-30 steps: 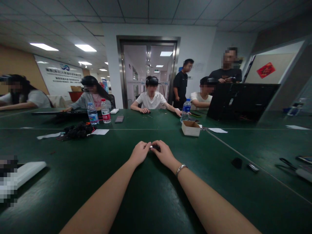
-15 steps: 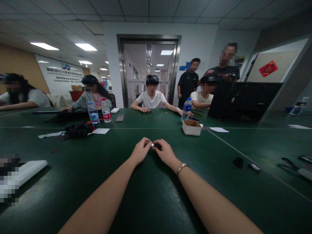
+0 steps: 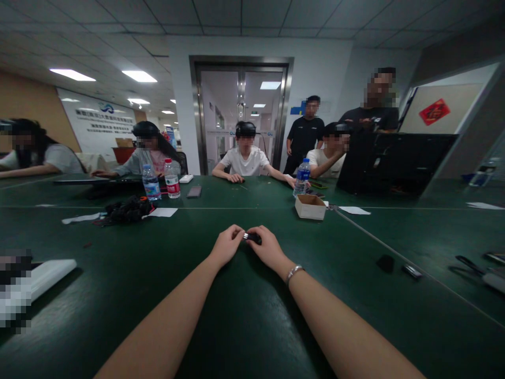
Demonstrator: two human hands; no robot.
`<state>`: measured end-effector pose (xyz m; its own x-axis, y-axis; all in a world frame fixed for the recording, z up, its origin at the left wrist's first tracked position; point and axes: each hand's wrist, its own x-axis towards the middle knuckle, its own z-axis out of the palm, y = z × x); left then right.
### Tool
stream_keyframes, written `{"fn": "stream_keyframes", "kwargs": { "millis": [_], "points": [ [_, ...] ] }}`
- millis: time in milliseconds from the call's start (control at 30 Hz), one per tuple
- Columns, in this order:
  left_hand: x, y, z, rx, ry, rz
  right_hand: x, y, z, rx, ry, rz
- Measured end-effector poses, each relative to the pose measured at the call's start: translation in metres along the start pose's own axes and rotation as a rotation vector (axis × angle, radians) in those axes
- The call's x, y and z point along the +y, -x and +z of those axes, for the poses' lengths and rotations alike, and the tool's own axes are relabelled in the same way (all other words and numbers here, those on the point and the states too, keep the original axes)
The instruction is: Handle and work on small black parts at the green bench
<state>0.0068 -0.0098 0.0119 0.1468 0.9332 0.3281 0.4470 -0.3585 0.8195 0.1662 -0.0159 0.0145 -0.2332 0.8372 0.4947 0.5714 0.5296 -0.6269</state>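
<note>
Both my hands meet over the green table (image 3: 244, 316), a little beyond its middle. A small black object with a silver end (image 3: 251, 237) sits between them. My left hand (image 3: 225, 245) pinches its silver end with closed fingers. My right hand (image 3: 268, 247), with a bracelet at the wrist, is closed over the black part. What the object is I cannot make out. Both forearms stretch forward from the bottom of the view.
A small cardboard box (image 3: 310, 206), water bottles (image 3: 150, 182) and a heap of black items (image 3: 126, 210) lie farther back. A small black cap (image 3: 385, 262) and a stick-shaped piece (image 3: 412, 270) lie right. Several people sit or stand across the table; a dark laptop (image 3: 394, 163) stands at right.
My hands have hardly moved and still hold the small object. A person in black near the door has shifted right, and the standing person at right has moved slightly.
</note>
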Motion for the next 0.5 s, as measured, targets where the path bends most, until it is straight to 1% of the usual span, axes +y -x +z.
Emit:
{"fn": "stream_keyframes", "kwargs": {
  "millis": [200, 267, 333, 400, 500],
  "points": [
    [-0.002, -0.001, -0.001, 0.020, -0.014, -0.019, 0.005, 0.001, 0.002, 0.013, -0.001, -0.030],
    [-0.003, -0.002, -0.001, 0.026, 0.007, -0.019, 0.005, 0.001, 0.003, 0.019, -0.024, -0.019],
    [-0.003, -0.004, 0.001, 0.046, 0.054, -0.023, 0.003, 0.000, 0.006, 0.025, -0.081, 0.034],
    [0.001, -0.006, 0.005, 0.075, 0.152, -0.053, -0.003, -0.001, 0.011, 0.043, -0.194, 0.131],
    [0.014, -0.006, 0.015, 0.084, 0.398, -0.173, -0.014, -0.003, 0.017, 0.078, -0.431, 0.262]
  ]
}}
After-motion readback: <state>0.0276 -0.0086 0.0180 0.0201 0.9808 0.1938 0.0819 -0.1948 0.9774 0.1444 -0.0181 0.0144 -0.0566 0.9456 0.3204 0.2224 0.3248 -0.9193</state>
